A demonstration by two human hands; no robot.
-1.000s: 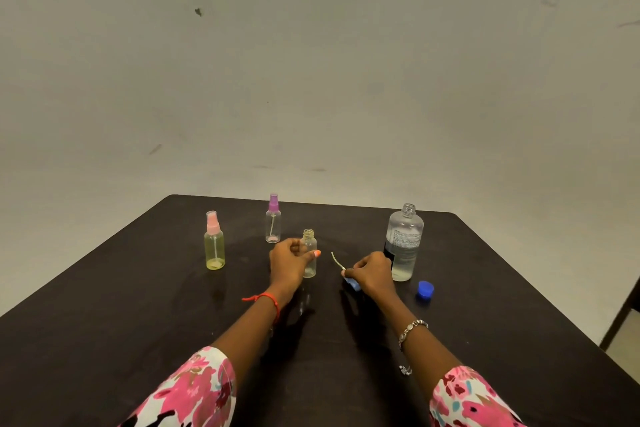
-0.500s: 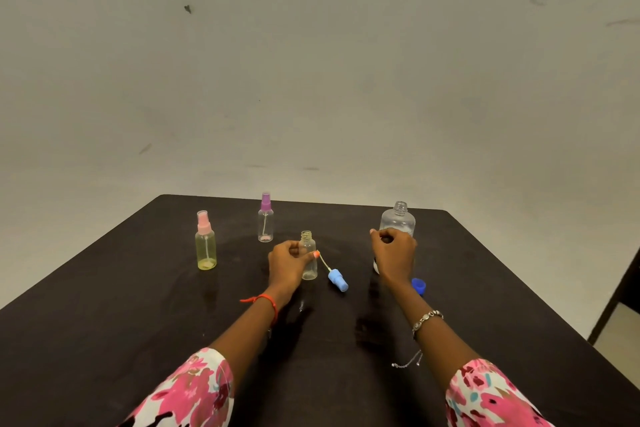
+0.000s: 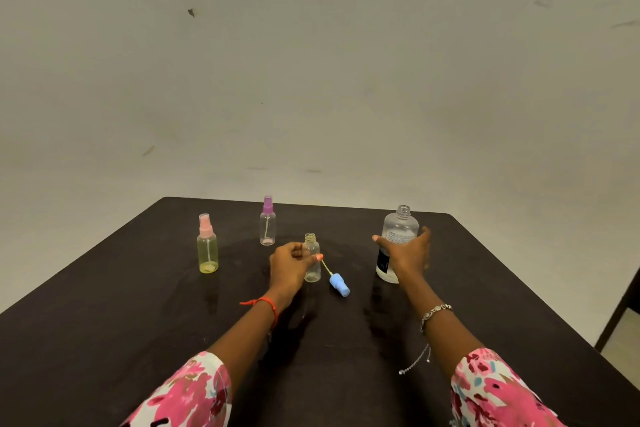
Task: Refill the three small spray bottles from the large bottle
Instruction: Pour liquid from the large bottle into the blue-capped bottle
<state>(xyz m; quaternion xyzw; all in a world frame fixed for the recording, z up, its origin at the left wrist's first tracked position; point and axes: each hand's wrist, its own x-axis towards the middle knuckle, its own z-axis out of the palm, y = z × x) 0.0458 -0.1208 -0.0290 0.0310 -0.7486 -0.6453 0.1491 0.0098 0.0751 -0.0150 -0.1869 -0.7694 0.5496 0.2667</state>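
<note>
**Both hands on bottles, sprayer head off**

At the centre of the frame the left hand [image 3: 292, 265] grips the open small bottle [image 3: 312, 262] by its side, thumb across the front. The bottle stands upright on the dark table [image 3: 104, 322] with its threaded neck bare. Its clear body looks almost empty, though any liquid in it is too faint to judge.

Just to its lower right the blue sprayer head [image 3: 339, 284] lies on its side, with its thin dip tube pointing back toward the bottle.

Right of centre, the right hand [image 3: 406, 255] wraps the large bottle [image 3: 398, 227] around its label. The bottle is upright and uncapped. Its shoulder looks clear, and the hand hides the liquid level. Whether its base rests on the table cannot be told.

To the left stands the pink-capped bottle [image 3: 207, 248], tinted yellow, with a small pool at the bottom. Behind the open bottle, the purple-capped bottle [image 3: 267, 224] is clear and looks nearly empty, its tube visible inside. Both are capped and well apart from the hands.
</note>
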